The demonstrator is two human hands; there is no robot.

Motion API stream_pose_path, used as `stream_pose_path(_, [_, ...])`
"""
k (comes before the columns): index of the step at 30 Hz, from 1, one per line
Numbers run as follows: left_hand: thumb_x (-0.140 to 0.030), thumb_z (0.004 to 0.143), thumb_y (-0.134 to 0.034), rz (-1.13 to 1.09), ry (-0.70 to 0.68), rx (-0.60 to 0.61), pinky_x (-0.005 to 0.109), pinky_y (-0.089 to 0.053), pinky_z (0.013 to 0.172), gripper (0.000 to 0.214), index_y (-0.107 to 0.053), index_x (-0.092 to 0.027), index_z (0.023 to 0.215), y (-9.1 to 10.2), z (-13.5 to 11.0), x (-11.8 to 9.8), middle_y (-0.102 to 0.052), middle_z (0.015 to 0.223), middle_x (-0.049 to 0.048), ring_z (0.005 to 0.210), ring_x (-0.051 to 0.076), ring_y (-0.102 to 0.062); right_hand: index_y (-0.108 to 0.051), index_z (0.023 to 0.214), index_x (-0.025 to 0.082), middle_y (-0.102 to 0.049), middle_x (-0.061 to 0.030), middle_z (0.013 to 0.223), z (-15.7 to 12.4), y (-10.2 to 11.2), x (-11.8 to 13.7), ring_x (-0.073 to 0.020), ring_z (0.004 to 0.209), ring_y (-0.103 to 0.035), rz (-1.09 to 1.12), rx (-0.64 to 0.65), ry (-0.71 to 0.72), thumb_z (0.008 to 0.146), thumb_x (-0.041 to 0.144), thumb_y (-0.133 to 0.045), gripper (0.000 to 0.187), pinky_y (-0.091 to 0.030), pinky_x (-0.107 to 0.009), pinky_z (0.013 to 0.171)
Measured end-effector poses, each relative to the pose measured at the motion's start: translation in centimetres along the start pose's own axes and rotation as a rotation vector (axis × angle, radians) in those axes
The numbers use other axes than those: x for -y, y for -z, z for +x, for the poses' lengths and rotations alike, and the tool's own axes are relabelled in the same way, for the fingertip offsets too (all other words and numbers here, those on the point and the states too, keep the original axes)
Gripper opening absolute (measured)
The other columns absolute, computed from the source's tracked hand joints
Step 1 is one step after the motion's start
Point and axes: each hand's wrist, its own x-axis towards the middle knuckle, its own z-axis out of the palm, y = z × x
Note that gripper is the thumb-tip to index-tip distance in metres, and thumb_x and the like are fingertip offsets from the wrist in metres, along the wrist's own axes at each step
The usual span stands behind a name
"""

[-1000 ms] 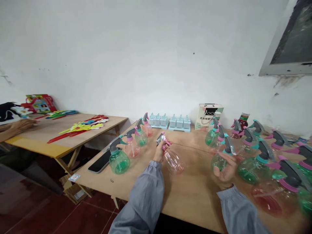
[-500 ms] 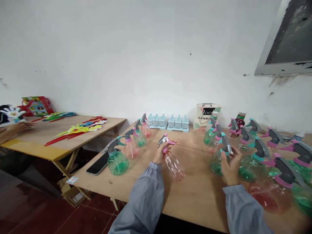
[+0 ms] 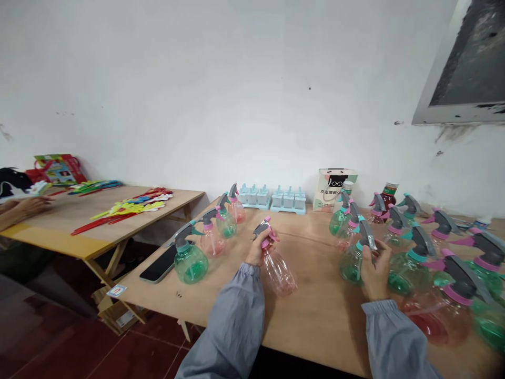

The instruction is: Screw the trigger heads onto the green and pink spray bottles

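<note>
Pink bulbous plastic spray bottle [image 3: 280,272] gripped by left hand [image 3: 259,248] | at its 3 o'clock: green bulbous plastic spray bottle [image 3: 349,265] apparently pinched by right hand [image 3: 376,271]

Plain wooden worktables [image 3: 311,321] suggest a simple workshop.

The brown tabletop [image 3: 311,316] carries a phone [image 3: 157,266] beside a row of pink and green spray bottles [image 3: 213,241] on its left, two pale-blue moulds [image 3: 289,201] and a paper bag [image 3: 324,196] at the back, and more such bottles [image 3: 406,272] on its right.
</note>
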Motion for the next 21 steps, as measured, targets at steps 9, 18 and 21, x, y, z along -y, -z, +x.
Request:
stream_pose_path(9, [-0.061,0.064,-0.071,0.118,-0.134,0.057,0.02,-0.031,0.044,0.043,-0.068,-0.019,0.073,0.3,-0.2,-1.1,-0.065,0.07,0.0042,0.069,0.016,-0.059,-0.051,0.119,0.019,-0.059,-0.014,0.118,-0.1,-0.1,0.1,-0.0275,0.107,-0.059,0.016,-0.009,-0.052,0.084,0.055,-0.058,0.051,-0.045,-0.049,0.096])
stream_pose_path(18, [-0.041,0.068,-0.079,0.65,-0.393,-0.2,0.028,-0.046,0.079,0.026,-0.073,-0.021,0.083,1.8,0.9,-2.1,-0.065,0.07,-0.0008,0.081,0.019,-0.063,-0.06,0.107,0.018,-0.068,-0.0131,0.097,0.1,-0.3,0.3,-0.0309,0.093,-0.062,-0.18,0.067,-0.09,0.076,0.069,-0.056,0.059,-0.046,-0.046,0.083])
stream_pose_path(21, [-0.043,0.072,-0.075,0.812,-0.463,-0.286,0.033,-0.046,0.086,0.037,-0.071,-0.021,0.102,2.5,2.8,-1.9,-0.068,0.079,0.0002,0.085,0.02,-0.066,-0.064,0.097,0.017,-0.07,-0.0153,0.09,0.1,-0.4,0.2,-0.0334,0.09,-0.063,-0.25,0.08,-0.085,0.075,0.072,-0.054,0.06,-0.047,-0.045,0.08])
